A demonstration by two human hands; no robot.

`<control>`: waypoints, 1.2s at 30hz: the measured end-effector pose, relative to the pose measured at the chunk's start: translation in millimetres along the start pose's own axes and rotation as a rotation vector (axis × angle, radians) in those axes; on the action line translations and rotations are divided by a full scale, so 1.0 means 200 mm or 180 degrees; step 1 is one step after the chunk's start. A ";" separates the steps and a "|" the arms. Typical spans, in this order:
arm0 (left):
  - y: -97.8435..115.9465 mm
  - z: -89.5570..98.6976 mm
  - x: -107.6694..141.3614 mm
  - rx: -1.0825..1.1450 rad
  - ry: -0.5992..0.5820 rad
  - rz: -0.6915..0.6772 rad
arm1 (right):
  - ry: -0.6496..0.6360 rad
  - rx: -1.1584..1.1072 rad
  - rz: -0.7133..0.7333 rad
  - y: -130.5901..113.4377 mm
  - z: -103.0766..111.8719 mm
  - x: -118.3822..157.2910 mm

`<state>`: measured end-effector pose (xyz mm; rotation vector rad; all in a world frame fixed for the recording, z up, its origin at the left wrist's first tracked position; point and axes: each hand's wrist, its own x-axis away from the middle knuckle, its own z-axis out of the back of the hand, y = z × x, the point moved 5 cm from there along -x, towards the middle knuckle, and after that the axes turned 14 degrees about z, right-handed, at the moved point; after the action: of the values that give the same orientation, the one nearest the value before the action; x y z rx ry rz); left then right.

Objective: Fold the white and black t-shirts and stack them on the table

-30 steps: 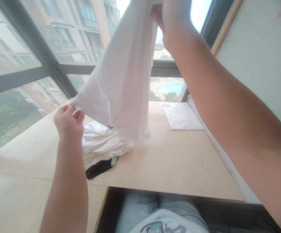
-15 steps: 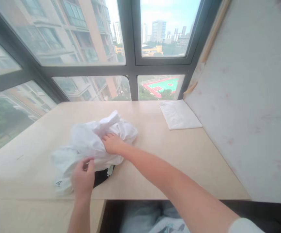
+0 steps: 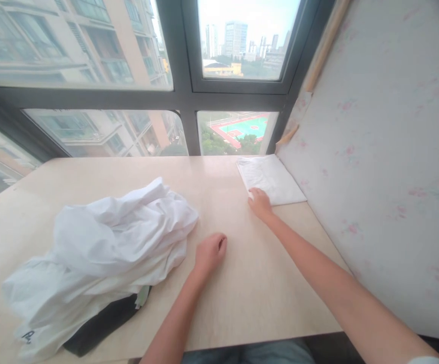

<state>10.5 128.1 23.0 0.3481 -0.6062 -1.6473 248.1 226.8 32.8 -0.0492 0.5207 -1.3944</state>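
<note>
My right hand is at the near left corner of a folded white cloth, beside the wall. Its fingers are bent over the cloth's left edge, and the thumb's grip is partly hidden. My left hand hovers or rests over the bare tabletop with loosely curled fingers and nothing visible in them. Left of it lies a crumpled white garment in a loose heap, with small dark lettering near its lower left end. A black piece of fabric with a pale tag sticks out beneath the heap.
The pale wooden tabletop runs back to dark-framed windows. A wall with flowered paper bounds the right side. My legs show below the table's front edge.
Both hands have left the white garment and moved right, the right one to the folded cloth. The garment lies more spread out, and the view has shifted.
</note>
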 end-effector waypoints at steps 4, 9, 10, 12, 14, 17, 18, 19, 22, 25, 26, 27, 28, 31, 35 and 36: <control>0.07 -0.06 -0.21 -0.0250 0.0100 0.0243 | 0.0048 0.0428 -0.0640 0.44 0.08 0.00; 0.05 -0.07 -0.28 -0.0307 0.0095 0.0401 | -0.0040 0.0617 -0.0798 0.68 0.02 -0.23; 0.04 -0.07 -0.28 -0.0300 0.0087 0.0432 | -0.0041 0.0653 -0.0805 0.71 0.00 -0.29; 0.03 -0.07 -0.28 -0.0287 0.0061 0.0476 | 0.0005 0.0733 -0.0846 0.75 -0.03 -0.40; 0.03 -0.07 -0.28 -0.0266 0.0021 0.0504 | 0.0048 0.0790 -0.0879 0.79 -0.05 -0.48; 0.03 -0.08 -0.28 -0.0212 -0.0021 0.0541 | 0.0120 0.0743 -0.0822 0.83 -0.09 -0.53; 0.03 -0.08 -0.28 -0.0197 -0.0023 0.0549 | 0.0187 0.0690 -0.0798 0.83 -0.10 -0.53; 0.03 -0.08 -0.28 -0.0191 -0.0022 0.0552 | 0.0278 0.0620 -0.0778 0.84 -0.10 -0.53; 0.03 -0.08 -0.28 -0.0205 -0.0001 0.0532 | 0.0567 0.0388 -0.0706 0.86 -0.09 -0.50; 0.03 -0.08 -0.28 -0.0198 0.0036 0.0489 | 0.0742 0.0262 -0.0659 0.85 -0.07 -0.49; 0.03 -0.08 -0.28 -0.0189 0.0048 0.0474 | 0.0796 0.0251 -0.0668 0.85 -0.06 -0.49; 0.03 -0.08 -0.28 -0.0183 0.0055 0.0462 | 0.0860 0.0252 -0.0683 0.85 -0.05 -0.48; 0.03 -0.08 -0.28 -0.0183 0.0056 0.0455 | 0.0942 0.0261 -0.0704 0.85 -0.05 -0.48; 0.02 -0.09 -0.28 -0.0202 0.0041 0.0480 | 0.1228 0.0231 -0.0872 0.86 -0.04 -0.48; 0.02 -0.09 -0.28 -0.0224 0.0023 0.0544 | 0.1274 0.0028 -0.1182 0.85 -0.04 -0.46; 0.02 -0.09 -0.28 -0.0225 0.0028 0.0551 | 0.1244 -0.0015 -0.1203 0.84 -0.03 -0.46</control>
<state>33.5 178.4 5.2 0.2444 -0.5546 -1.4963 393.2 348.4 1.6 0.1305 0.8722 -1.7850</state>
